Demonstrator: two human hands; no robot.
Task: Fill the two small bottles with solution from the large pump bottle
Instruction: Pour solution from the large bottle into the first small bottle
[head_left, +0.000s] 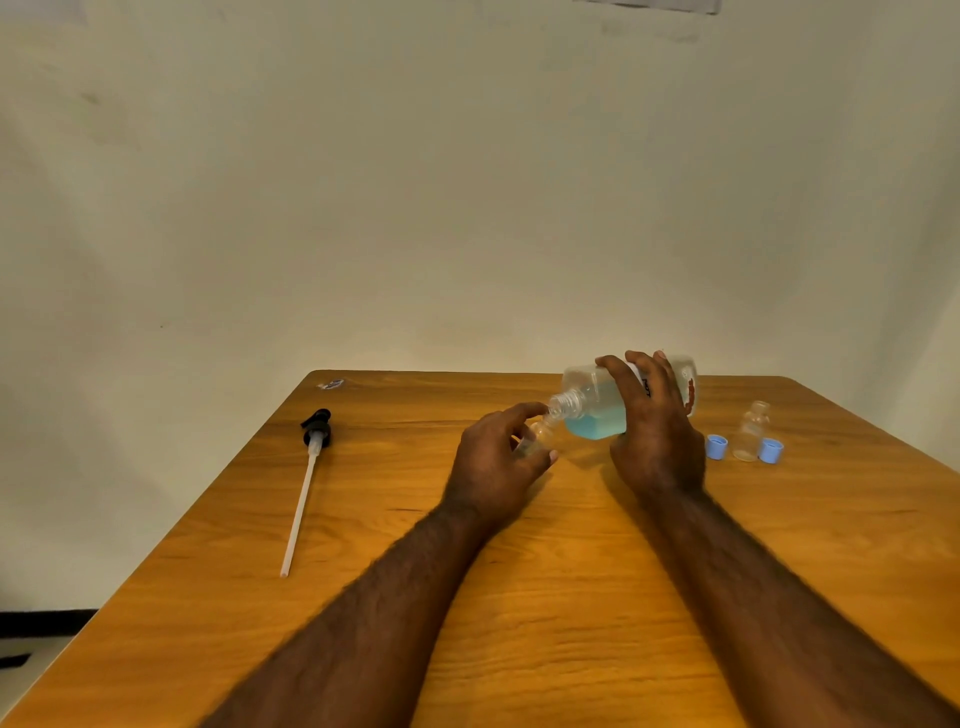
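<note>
right hand (655, 431) gripped the tipped large bottle (597, 402), its neck touching the small bottle (540, 434) the left hand (493, 462) held.

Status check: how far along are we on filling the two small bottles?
Done: the pump lies on the table, out of the bottle, and both blue caps are off. In hand: the right hand tips the large bottle, neck at the mouth of the first small bottle, held by the left hand. Left: the second small bottle stands apparently empty by the caps.
</note>
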